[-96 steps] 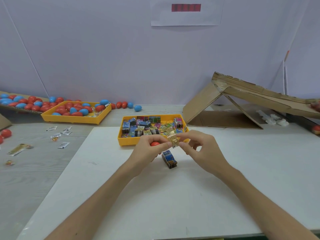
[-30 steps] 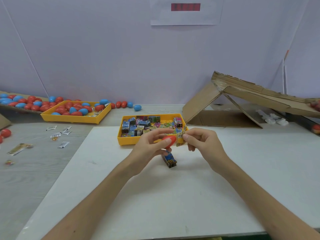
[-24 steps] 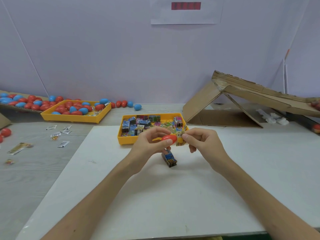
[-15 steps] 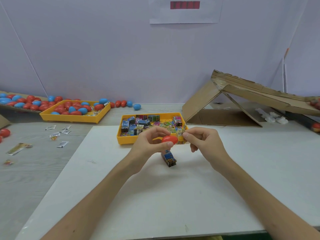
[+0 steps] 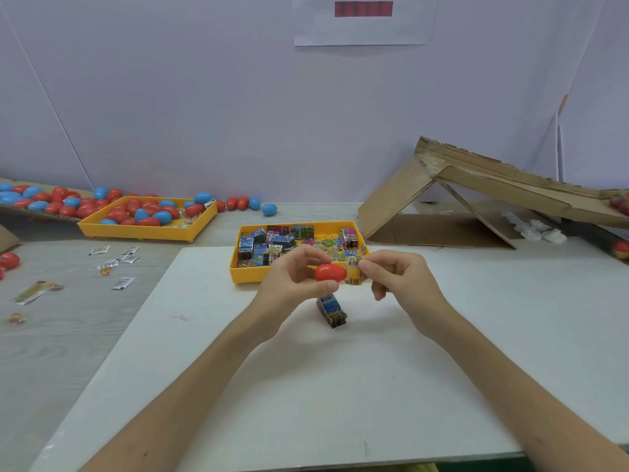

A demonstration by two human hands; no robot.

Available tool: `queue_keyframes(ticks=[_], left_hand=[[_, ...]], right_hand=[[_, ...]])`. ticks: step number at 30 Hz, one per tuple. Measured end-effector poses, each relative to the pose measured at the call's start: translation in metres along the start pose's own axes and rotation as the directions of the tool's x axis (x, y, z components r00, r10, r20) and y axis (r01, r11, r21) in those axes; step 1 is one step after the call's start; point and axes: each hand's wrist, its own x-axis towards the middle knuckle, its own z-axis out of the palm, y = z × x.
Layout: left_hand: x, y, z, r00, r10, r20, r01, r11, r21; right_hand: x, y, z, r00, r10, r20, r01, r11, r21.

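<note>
My left hand (image 5: 289, 284) grips a red plastic egg shell (image 5: 329, 272) between thumb and fingers, its open side turned right. My right hand (image 5: 401, 284) pinches a small yellow printed packet (image 5: 354, 272) right against the shell's mouth. Both hands hover above a white board (image 5: 306, 386). A blue printed packet (image 5: 332, 310) lies on the board just below my hands. Behind them stands a yellow tray (image 5: 245, 275) filled with several small colourful packets.
A second yellow tray (image 5: 143, 231) at the back left holds red and blue eggs; more eggs (image 5: 245, 203) lie loose along the wall. Small sachets (image 5: 115, 260) are scattered on the grey table at left. A cardboard ramp (image 5: 476, 185) rises at the right.
The left hand has brought the red shell out from its palm and turned it toward the right hand. The right hand has moved the yellow packet up to the shell's mouth.
</note>
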Motion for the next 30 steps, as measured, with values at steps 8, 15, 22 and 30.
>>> queue_keyframes(ticks=[8,15,22,30], left_hand=[[0.0007,-0.0029,0.0001,0.999,0.029,0.017,-0.031,0.996,0.081],[0.0016,-0.0054,0.0017,0.998,0.058,0.007,-0.058,0.978,0.201],[0.0004,-0.0068,0.0018,0.997,0.074,0.034,-0.081,0.963,0.259],[0.0004,-0.0069,0.0035,0.996,0.085,0.029,-0.09,0.95,0.3]], right_hand=[[0.0008,0.0022,0.0012,0.998,0.05,0.049,-0.049,0.999,-0.009],[0.001,0.0038,0.0005,0.995,0.073,0.066,-0.073,0.997,0.008],[0.0,0.0039,0.0005,0.998,0.045,0.041,-0.044,0.998,-0.034],[0.0001,0.0043,0.0024,0.999,0.035,0.04,-0.033,0.998,-0.058]])
